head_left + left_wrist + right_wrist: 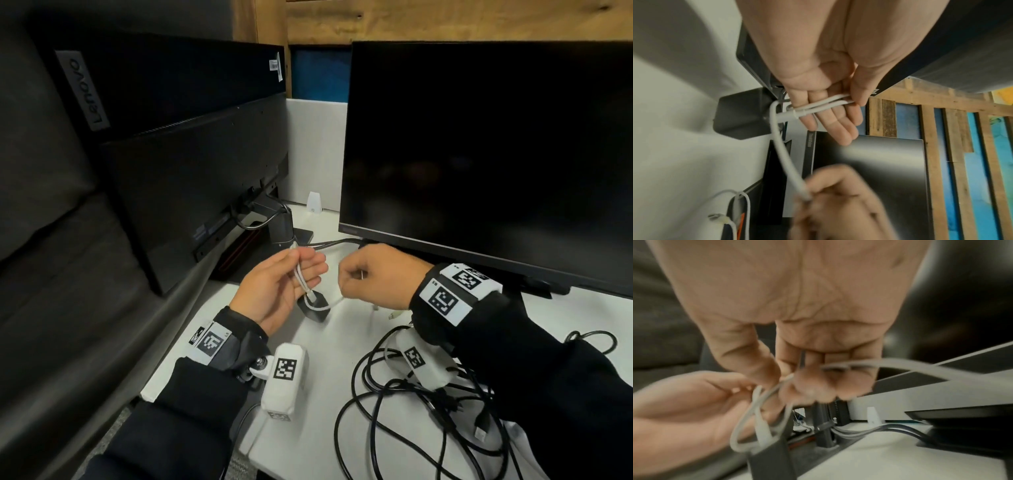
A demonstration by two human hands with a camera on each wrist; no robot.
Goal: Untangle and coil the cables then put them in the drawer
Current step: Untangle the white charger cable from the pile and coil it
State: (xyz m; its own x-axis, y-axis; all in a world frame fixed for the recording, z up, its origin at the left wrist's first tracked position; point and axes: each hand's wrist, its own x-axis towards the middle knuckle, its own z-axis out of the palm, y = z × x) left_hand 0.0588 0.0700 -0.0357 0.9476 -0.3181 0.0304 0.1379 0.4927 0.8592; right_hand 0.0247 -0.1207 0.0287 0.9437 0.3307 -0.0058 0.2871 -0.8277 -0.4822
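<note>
A thin white cable (301, 279) lies in loops across my left hand (284, 284), palm up above the desk, the thumb pinning the strands against the fingers (830, 104). From there the cable (785, 155) runs to my right hand (366, 277), a fist that pinches the cable (777, 386) between thumb and forefinger. A white plug (762, 430) hangs below the loops, beside a small black block (313, 306) on the desk. A tangle of black cables (411, 411) lies on the white desk (329, 346) under my right forearm. No drawer is in view.
Two black monitors stand behind my hands, one turned back-side out (191, 164) at left, one facing me (479, 154) at right. Monitor cables (329, 244) run across the desk between their stands. A small white object (314, 202) stands at the back. The desk's left edge is near my left wrist.
</note>
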